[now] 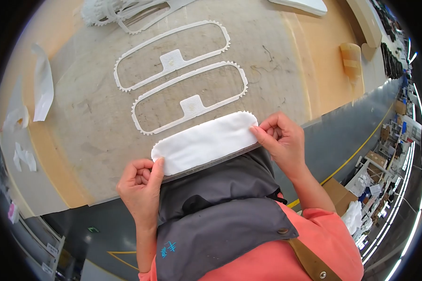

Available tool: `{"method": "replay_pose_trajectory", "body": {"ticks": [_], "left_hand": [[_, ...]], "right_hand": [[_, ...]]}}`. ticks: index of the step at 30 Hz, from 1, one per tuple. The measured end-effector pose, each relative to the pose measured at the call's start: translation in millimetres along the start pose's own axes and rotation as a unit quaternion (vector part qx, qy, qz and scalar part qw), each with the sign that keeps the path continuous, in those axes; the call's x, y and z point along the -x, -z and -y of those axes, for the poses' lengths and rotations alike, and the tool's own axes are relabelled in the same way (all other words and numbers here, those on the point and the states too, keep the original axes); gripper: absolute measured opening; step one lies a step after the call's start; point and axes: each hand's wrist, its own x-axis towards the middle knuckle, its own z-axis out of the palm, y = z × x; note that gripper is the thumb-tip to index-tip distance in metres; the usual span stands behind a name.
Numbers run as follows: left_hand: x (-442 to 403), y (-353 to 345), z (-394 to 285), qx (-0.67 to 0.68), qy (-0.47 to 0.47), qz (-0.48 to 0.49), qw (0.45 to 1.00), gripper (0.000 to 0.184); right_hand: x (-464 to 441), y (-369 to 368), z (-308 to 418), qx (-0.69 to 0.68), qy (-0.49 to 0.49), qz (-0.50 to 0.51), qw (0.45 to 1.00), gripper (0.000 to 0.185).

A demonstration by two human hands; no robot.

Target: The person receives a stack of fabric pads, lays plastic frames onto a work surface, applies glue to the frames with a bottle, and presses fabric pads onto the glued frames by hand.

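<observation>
A long white fabric piece with rounded ends point(204, 141) lies along the near edge of the table. My left hand point(143, 180) pinches its left end between thumb and fingers. At the opposite end, my right hand point(281, 138) grips the right corner the same way. A notched rim shows at the piece's far corners. Just beyond it lies a white oval frame with toothed ends and an inner tab point(192, 107). A second matching white frame point(172, 61) lies behind that one.
More white frames are heaped point(109, 13) at the far edge. White scraps point(42, 86) lie on the left of the table point(89, 112). A tan tape roll point(350, 61) stands at right. Loose threads lie on the surface. Shelving with boxes point(377, 159) lines the right side.
</observation>
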Motion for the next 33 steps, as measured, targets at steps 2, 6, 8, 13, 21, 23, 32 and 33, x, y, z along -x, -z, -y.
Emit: {"method": "replay_pose_trajectory", "body": {"ticks": [2,6,8,13,21,23,32,33], "left_hand": [[0,0,0,-0.006,-0.003,-0.002,1.000,0.014],[1,-2,1,0.001,-0.018,-0.003,1.000,0.013],[0,-2,2,0.008,-0.026,-0.006,1.000,0.013],[9,-9,3,-0.089,-0.132,-0.067,0.985,0.022],[16,14,3,-0.236,-0.371,-0.096,0.893,0.047],[21,-10,2,-0.289,-0.460,0.015,0.840,0.060],[1,6,37,-0.418,-0.423,0.095,0.798,0.089],[3,20,41,-0.437,-0.403,0.081,0.800,0.090]], "right_hand": [[-1,0,0,0.012,0.008,-0.002,1.000,0.017],[-1,-1,3,0.016,-0.003,-0.006,1.000,0.018],[0,-3,3,0.022,0.000,-0.012,1.000,0.018],[1,-4,-1,0.033,-0.006,-0.011,0.999,0.017],[26,7,-1,0.121,0.250,-0.075,0.958,0.046],[27,-18,14,0.318,0.425,-0.007,0.847,0.075],[13,4,-27,0.548,0.339,0.039,0.763,0.102],[12,12,-24,0.568,0.340,0.013,0.750,0.099]]}}
